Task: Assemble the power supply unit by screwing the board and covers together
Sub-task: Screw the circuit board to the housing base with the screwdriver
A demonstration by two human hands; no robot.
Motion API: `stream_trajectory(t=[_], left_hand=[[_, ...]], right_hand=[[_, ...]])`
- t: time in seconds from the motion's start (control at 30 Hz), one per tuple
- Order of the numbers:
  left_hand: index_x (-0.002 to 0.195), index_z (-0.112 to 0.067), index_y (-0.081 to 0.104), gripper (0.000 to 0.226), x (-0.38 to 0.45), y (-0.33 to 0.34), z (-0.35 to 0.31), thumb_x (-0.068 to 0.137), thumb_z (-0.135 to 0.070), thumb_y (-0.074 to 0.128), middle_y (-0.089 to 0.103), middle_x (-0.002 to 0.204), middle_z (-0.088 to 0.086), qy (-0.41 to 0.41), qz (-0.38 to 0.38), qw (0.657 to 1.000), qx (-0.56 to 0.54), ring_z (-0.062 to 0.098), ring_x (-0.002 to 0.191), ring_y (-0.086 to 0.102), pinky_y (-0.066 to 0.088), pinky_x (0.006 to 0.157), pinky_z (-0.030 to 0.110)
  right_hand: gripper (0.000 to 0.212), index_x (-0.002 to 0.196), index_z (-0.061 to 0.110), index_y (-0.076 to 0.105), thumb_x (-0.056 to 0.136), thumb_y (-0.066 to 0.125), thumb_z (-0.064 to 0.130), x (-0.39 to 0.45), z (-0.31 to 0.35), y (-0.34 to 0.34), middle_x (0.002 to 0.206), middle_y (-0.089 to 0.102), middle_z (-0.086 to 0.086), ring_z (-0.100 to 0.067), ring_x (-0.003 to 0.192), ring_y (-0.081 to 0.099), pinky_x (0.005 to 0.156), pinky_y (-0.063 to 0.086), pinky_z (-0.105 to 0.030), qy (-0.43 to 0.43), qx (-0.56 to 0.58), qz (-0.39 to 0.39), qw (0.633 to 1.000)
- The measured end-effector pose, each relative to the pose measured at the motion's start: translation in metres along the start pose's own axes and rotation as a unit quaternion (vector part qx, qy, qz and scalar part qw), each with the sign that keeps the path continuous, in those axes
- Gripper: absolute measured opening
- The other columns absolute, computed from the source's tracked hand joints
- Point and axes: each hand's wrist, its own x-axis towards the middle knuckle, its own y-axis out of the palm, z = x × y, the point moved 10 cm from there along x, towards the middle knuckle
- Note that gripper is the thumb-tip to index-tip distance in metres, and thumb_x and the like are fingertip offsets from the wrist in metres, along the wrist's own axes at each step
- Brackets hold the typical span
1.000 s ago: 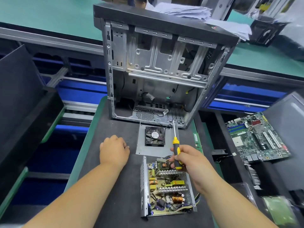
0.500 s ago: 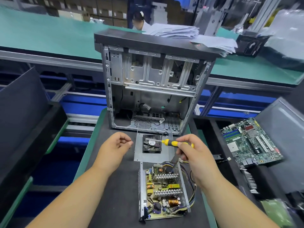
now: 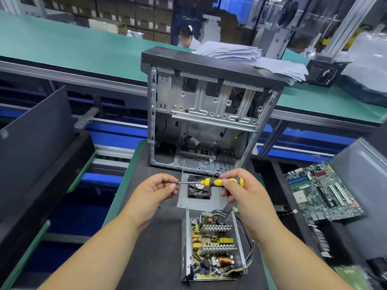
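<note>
Power supply unit [image 3: 213, 245], uncovered, on dark bench mat [image 3: 159, 258], factory hall.

The open supply [image 3: 213, 245] lies nearest on the mat [image 3: 159, 258], the fan cover [image 3: 199, 190] behind it, the case [image 3: 207, 114] behind that, a motherboard [image 3: 322, 191] to the right.

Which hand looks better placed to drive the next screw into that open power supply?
Probably the right hand: it already grips the screwdriver by its handle, above the power supply. The left hand only pinches at the tip of the shaft, perhaps seating a screw; none is visible.
</note>
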Motion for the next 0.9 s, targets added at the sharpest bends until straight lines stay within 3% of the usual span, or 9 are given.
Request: stream_trajectory(t=[0.43,0.53,0.63,0.73,0.9], left_hand=[[0.095,-0.005,0.071,0.013,0.005,-0.003,0.018,0.092,0.002,0.061,0.072,0.079,0.004,-0.039,0.011,0.999,0.03,0.008,0.072,0.064,0.053,0.068,0.016],[0.096,-0.003,0.07,0.012,0.007,0.0,0.022,0.092,0.003,0.061,0.072,0.075,0.003,-0.058,0.029,0.996,0.058,0.006,0.066,0.063,0.05,0.062,0.013],[0.098,-0.005,0.071,0.014,0.009,0.002,0.022,0.093,0.002,0.06,0.073,0.077,0.002,-0.057,0.04,0.993,0.091,0.005,0.067,0.064,0.048,0.06,0.012],[0.099,-0.007,0.07,0.016,0.013,0.009,0.018,0.095,0.002,0.057,0.074,0.079,0.001,-0.043,0.055,0.991,0.111,0.007,0.073,0.066,0.05,0.067,0.013],[0.096,-0.013,0.071,0.019,0.018,0.018,0.012,0.095,0.0,0.057,0.074,0.084,0.001,-0.021,0.071,0.989,0.131,0.009,0.078,0.066,0.053,0.076,0.018]], right_hand=[[0.012,0.093,0.033,0.066,0.091,0.058,0.025,-0.002,-0.007,0.004,0.077,0.068,0.004,-0.01,0.071,0.06,0.074,0.052,-0.039,0.001,-0.041,-0.001,0.999],[0.016,0.094,0.034,0.065,0.092,0.058,0.02,-0.003,-0.01,0.003,0.079,0.068,0.006,-0.012,0.074,0.062,0.073,0.054,-0.034,0.005,-0.059,0.005,0.998],[0.021,0.091,0.033,0.067,0.092,0.058,0.014,-0.001,-0.015,0.003,0.074,0.068,0.006,-0.005,0.069,0.06,0.065,0.052,-0.019,0.02,-0.048,0.006,0.999],[0.022,0.089,0.032,0.07,0.092,0.058,0.015,0.0,-0.021,-0.002,0.072,0.069,0.001,-0.007,0.064,0.059,0.062,0.05,-0.018,0.048,-0.017,-0.015,0.999],[0.017,0.09,0.029,0.074,0.087,0.06,0.019,0.002,-0.031,-0.011,0.071,0.069,-0.002,-0.011,0.062,0.058,0.065,0.049,-0.029,0.076,0.027,-0.041,0.996]])
